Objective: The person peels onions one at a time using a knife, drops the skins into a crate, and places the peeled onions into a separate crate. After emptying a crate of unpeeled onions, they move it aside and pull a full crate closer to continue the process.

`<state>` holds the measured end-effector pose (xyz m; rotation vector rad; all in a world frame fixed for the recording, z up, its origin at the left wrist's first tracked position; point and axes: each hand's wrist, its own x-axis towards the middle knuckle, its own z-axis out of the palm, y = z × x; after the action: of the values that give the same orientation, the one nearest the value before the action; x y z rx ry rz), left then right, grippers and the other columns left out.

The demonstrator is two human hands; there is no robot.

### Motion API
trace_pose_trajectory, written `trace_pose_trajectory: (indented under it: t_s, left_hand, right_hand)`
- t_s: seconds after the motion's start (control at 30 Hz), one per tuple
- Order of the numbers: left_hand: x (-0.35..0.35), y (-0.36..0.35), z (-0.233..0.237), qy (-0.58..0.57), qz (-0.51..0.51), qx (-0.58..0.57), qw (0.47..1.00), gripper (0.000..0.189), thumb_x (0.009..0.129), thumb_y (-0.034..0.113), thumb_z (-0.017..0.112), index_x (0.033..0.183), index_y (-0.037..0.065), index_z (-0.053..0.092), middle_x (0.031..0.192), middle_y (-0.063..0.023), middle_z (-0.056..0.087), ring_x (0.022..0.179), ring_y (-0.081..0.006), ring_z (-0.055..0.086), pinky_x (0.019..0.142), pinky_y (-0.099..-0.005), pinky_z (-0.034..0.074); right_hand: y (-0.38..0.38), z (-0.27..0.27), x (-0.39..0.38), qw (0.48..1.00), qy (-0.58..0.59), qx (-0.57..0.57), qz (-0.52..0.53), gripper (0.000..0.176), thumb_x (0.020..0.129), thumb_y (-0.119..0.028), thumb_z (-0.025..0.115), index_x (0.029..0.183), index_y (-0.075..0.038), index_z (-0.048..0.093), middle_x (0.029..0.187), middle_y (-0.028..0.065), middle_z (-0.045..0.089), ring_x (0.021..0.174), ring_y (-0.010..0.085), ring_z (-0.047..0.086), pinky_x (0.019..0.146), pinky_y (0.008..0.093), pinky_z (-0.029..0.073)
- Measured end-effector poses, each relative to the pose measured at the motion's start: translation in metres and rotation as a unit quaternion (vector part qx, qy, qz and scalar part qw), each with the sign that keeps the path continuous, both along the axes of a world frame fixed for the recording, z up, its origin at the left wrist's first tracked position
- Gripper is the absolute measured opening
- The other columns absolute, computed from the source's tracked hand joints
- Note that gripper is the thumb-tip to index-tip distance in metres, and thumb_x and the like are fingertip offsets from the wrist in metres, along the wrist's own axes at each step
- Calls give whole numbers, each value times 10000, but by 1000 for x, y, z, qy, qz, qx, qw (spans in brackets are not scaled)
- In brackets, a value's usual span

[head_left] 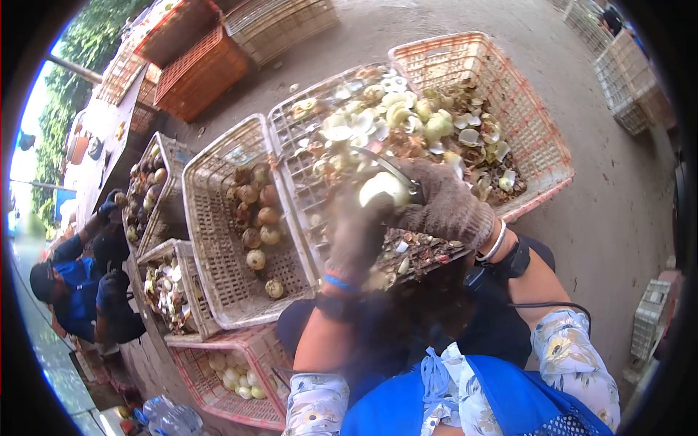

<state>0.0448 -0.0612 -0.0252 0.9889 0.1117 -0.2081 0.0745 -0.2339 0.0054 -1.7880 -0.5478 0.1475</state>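
Note:
Both my hands wear brown knitted gloves and meet above a crate of peelings. My left hand is blurred by motion, with its fingers around a pale peeled onion. My right hand is closed on a knife, whose curved blade lies along the top of the onion. Onion skins and cut pieces are heaped behind the hands. Dark scraps lie below them.
To the left, a crate holds unpeeled onions. A red crate below it holds pale onions. Another person works at the far left beside more crates. Orange crates stand at the upper left, others at the right.

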Motion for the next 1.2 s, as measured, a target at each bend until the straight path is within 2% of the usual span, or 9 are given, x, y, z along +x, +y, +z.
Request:
trace_pose_trajectory:
  t_s: [0.13,0.37,0.47,0.7,0.8,0.9,1.03,1.13,1.2]
  left_hand:
    - [-1,6,18,20,-23,95,995,477,795,139,724,1185,-21,501,930,-105,646,780,-172,657,633,-280,559]
    - [-9,13,22,38,-24,190,981,457,753,203,808,1092,-9,587,919,-83,665,781,-128,643,646,-264,543]
    - [-9,12,18,-4,-8,269,963,564,700,238,858,1101,-31,566,930,-106,672,800,-145,651,649,-269,553]
    - [-22,36,33,-10,-22,17,1000,426,781,152,747,1139,9,567,879,-84,643,689,-149,649,573,-246,534]
    - [-39,78,68,2,95,27,995,445,788,176,729,1165,7,565,925,-97,640,805,-184,660,630,-288,572]
    - [-87,166,74,-63,260,102,958,464,802,201,736,1203,34,573,993,-98,639,835,-224,660,679,-320,604]
    - [-222,284,68,104,469,469,741,461,827,301,751,1167,37,586,988,-87,602,815,-171,611,623,-273,521]
    - [-306,357,38,238,477,526,663,556,804,288,779,1198,-34,555,1077,-122,609,965,-242,608,855,-337,507]
    - [-312,366,27,266,358,814,372,600,797,258,787,1227,-76,533,1159,-171,612,1042,-275,595,922,-347,480]
  right_hand:
    - [4,-6,4,999,-10,-30,39,569,726,-185,805,1234,-26,605,1057,143,687,946,186,662,855,335,526]
    - [11,-1,-3,995,3,-81,56,523,719,-68,655,1231,8,575,1034,144,668,924,174,651,827,327,533]
    - [15,-7,-4,988,140,-14,71,530,710,-65,638,1226,29,564,1010,117,663,915,151,636,823,301,524]
    - [5,-9,12,982,171,-44,-71,328,808,-25,588,1127,15,655,948,122,710,866,165,669,805,298,542]
    - [-12,-57,44,951,-58,-234,-195,261,852,-53,563,1088,11,653,922,98,684,818,143,630,750,297,515]
    - [-18,-48,55,946,-43,-188,-260,278,824,-78,590,1088,-20,653,933,167,704,842,256,694,771,339,537]
    - [-24,-50,57,916,-73,-278,-281,295,840,-108,590,1118,-19,636,996,210,683,895,322,685,779,377,529]
    - [-19,-41,59,887,-87,-348,-292,310,835,-103,594,1131,-19,631,1016,221,676,926,344,675,803,399,525]
    - [-19,-46,68,858,-79,-404,-306,318,829,-99,599,1134,-18,630,1034,229,669,953,353,667,827,414,520]
